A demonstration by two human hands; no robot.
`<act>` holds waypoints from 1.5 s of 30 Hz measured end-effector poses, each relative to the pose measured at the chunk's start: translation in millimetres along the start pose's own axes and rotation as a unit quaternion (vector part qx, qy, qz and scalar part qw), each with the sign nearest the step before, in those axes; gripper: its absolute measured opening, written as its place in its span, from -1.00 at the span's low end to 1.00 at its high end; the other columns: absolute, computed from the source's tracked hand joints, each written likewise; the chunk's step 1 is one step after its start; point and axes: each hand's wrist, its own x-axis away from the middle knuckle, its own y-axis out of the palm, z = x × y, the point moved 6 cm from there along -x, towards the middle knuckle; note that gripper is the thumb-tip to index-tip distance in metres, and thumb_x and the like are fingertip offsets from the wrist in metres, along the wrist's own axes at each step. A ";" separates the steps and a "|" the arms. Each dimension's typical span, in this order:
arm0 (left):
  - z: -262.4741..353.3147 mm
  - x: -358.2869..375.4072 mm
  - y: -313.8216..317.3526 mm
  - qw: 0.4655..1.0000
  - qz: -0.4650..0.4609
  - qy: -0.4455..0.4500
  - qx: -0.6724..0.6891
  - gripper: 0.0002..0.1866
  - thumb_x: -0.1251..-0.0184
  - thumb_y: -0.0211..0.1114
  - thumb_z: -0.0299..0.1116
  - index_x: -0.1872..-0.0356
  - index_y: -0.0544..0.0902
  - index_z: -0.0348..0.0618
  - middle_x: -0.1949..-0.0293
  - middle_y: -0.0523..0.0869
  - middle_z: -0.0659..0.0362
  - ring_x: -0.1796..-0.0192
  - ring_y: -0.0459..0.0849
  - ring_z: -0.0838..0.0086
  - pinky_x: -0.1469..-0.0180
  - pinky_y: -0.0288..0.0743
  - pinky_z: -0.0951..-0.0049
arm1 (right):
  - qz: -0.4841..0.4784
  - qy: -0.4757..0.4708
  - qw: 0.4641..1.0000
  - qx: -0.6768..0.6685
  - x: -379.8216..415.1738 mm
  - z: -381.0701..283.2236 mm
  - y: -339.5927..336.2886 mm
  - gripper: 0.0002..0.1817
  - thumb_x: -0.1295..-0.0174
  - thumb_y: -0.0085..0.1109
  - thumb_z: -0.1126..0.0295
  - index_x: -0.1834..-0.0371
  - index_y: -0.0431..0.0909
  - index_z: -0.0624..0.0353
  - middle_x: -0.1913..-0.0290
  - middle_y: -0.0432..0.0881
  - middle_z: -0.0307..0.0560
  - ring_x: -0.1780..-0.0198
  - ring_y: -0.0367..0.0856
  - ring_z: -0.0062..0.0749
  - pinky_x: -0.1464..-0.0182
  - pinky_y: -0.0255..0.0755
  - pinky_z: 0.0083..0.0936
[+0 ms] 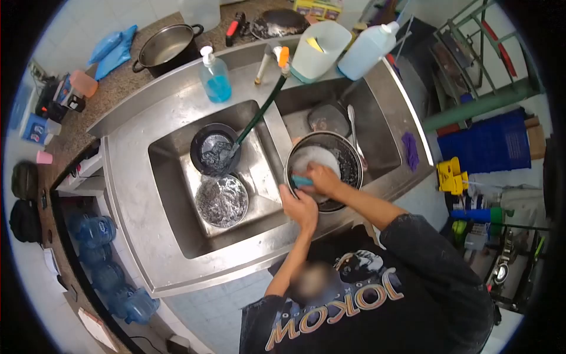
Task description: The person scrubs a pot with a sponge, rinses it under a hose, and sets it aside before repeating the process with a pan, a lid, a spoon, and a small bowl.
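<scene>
My right hand (325, 179) is inside a soapy dark pot (357, 159), its fingers closed on a blue-green sponge (302, 181) pressed near the wall. My left hand (299, 207) grips the pot's near-left rim. White suds cover part of the pot's inside. The pot sits over the right sink basin (383, 138), close to the divider. In the left basin (171, 206) are a dark bowl-like pan (197, 147) with water in it and a round, suds-covered metal piece (221, 202). A green hose (259, 115) runs from the tap (284, 59) into the dark pan.
A blue soap pump bottle (216, 82), a whitish container (318, 53) and a large bluish bottle (368, 52) line the sink's back edge. Behind stand a two-handled pot (168, 48) and a pan (277, 25). A purple cloth (410, 151) lies at the right edge.
</scene>
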 end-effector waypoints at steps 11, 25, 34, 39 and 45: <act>-7.4 -1.1 12.5 0.995 -0.022 -0.092 0.001 -0.73 -0.15 0.08 -0.53 0.13 0.51 -0.46 0.26 0.57 -0.35 0.15 0.53 -0.30 0.09 0.37 -0.04 | -0.007 0.173 0.972 0.159 -22.9 65.4 -24.7 -0.39 -0.06 0.35 0.00 -0.06 0.56 0.22 0.23 0.62 0.25 0.21 0.68 0.03 0.21 0.57 -0.17; -10.5 -19.4 2.3 0.996 -0.079 -0.037 -0.016 -0.61 -0.07 0.07 -0.56 0.02 0.52 -0.50 0.15 0.59 -0.39 0.09 0.56 -0.27 0.03 0.40 -0.02 | -0.019 0.034 0.995 0.094 -9.3 -21.5 -2.5 -0.33 0.00 0.41 0.13 -0.20 0.47 0.13 0.02 0.58 0.18 0.02 0.64 0.10 0.12 0.59 -0.11; 9.6 -25.5 -3.9 0.999 -0.031 -0.002 -0.020 -0.90 -0.03 0.06 -0.59 0.38 0.41 -0.34 0.45 0.51 -0.29 0.31 0.48 -0.32 0.24 0.29 -0.10 | -0.058 -0.025 0.986 0.153 -47.7 16.5 -4.5 -0.41 -0.16 0.22 -0.04 0.03 0.52 0.33 0.24 0.67 0.15 0.30 0.70 0.02 0.25 0.61 -0.21; 1.8 -19.7 1.1 0.997 -0.031 -0.063 0.025 -0.91 -0.02 0.04 -0.59 0.40 0.41 -0.35 0.49 0.46 -0.27 0.36 0.44 -0.30 0.29 0.27 -0.07 | -0.033 0.179 0.975 0.127 -18.6 68.3 3.9 -0.36 -0.24 0.14 -0.01 0.02 0.39 0.50 0.24 0.67 0.29 0.23 0.72 0.08 0.16 0.61 -0.22; 4.4 -9.2 4.7 0.999 -0.016 -0.042 0.008 -0.89 0.00 0.04 -0.58 0.40 0.41 -0.37 0.51 0.47 -0.24 0.40 0.46 -0.22 0.28 0.30 -0.01 | -0.047 0.252 0.962 0.091 30.2 62.5 11.8 -0.44 -0.30 0.05 0.18 -0.03 0.28 0.61 0.21 0.65 0.40 0.14 0.68 0.20 0.04 0.59 -0.21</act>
